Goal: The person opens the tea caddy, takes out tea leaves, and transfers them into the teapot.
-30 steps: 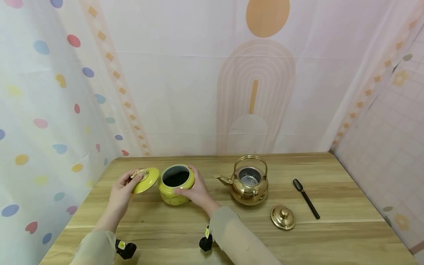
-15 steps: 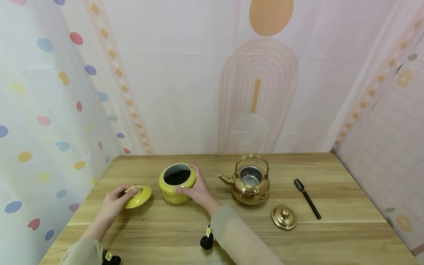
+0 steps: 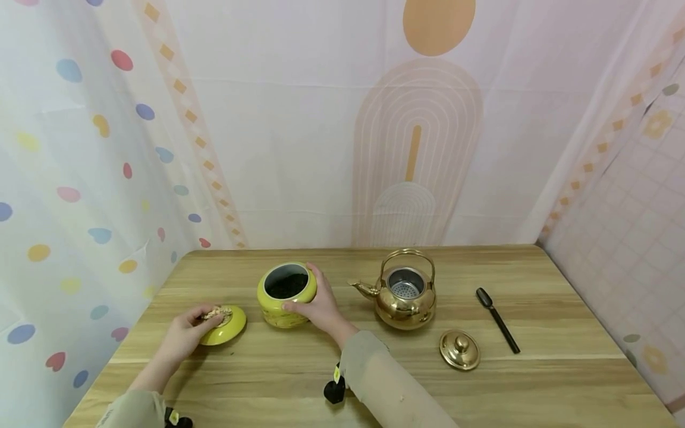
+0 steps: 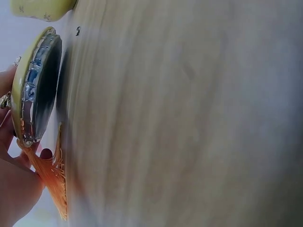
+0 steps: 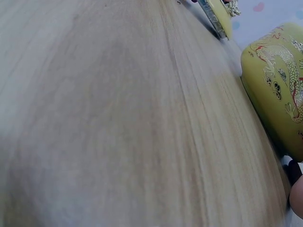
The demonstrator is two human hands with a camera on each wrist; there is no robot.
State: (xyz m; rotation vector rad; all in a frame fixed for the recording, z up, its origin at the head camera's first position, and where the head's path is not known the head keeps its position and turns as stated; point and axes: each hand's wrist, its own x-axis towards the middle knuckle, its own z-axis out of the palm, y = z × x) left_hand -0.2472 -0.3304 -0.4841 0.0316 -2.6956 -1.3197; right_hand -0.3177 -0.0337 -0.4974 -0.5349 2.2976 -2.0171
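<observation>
Yellow lid (image 3: pixel 233 326), lower left of frame, tilted, pinched in left hand (image 3: pixel 187 331); right hand (image 3: pixel 321 306) grips jar (image 3: pixel 278 315) to upper right.

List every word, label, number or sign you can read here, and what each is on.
No words or numbers can be read.
Left yellow tag and right yellow tag: too small to read.
Left sleeve: faint marks, too small.
Dragon-decorated jar: small marks, too blurred.
</observation>
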